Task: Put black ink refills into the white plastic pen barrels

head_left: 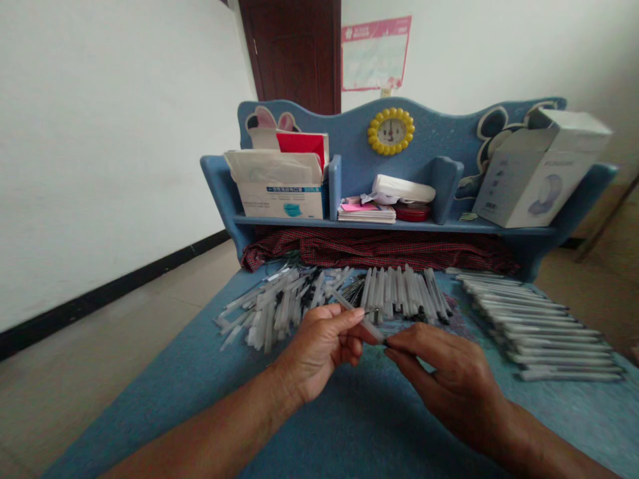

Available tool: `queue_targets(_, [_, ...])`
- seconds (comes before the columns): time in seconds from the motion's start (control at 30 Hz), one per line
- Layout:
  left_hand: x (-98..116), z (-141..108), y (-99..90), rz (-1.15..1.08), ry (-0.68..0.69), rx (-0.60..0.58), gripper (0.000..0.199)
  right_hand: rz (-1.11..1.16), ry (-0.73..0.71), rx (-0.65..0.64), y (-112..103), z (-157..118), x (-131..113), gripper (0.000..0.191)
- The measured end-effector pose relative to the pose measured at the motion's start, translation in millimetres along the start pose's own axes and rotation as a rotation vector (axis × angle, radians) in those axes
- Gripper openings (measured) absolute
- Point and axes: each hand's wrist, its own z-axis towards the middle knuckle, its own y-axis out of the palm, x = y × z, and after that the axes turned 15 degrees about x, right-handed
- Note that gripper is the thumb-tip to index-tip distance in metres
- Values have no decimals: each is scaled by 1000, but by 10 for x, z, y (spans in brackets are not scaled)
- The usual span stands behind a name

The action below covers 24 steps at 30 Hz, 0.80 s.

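Observation:
My left hand is closed around a translucent pen barrel, which slants down to the right. A thin dark piece with a pointed tip sticks out by my left thumb; I cannot tell whether it is a refill. With thumb and forefinger, my right hand pinches the small black end of the barrel. Beyond my hands lies a loose pile of frosted pen parts, beside a row of upright-lying translucent pen pieces. Farther right, several assembled-looking pens are stacked side by side.
The blue table has a raised shelf at the back. On it stand a mask box, a stack of papers, a white packet and a white carton. Red checked cloth lies beneath.

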Motion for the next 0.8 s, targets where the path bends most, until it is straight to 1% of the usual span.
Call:
queue_targets(0.13, [15,-12,14,-4,-14,19,18,2,-69,37,-9,-4,24,10])
queue_targets(0.3, [2,-18,22,2,4,28,19,-44,-138,60,-16,11,24,14])
queue_targets(0.5, [-13,-37,60,0,8,61,19,-91,-257,24,-27,-62,101,13])
queue_targets(0.6, [-20,-51,76,-6,20,76,19,-120,-268,25,-31,-75,99,12])
queue_targets(0.8, [-28,-55,84,-24,11,77,19,-167,-225,57,-32,-39,68,9])
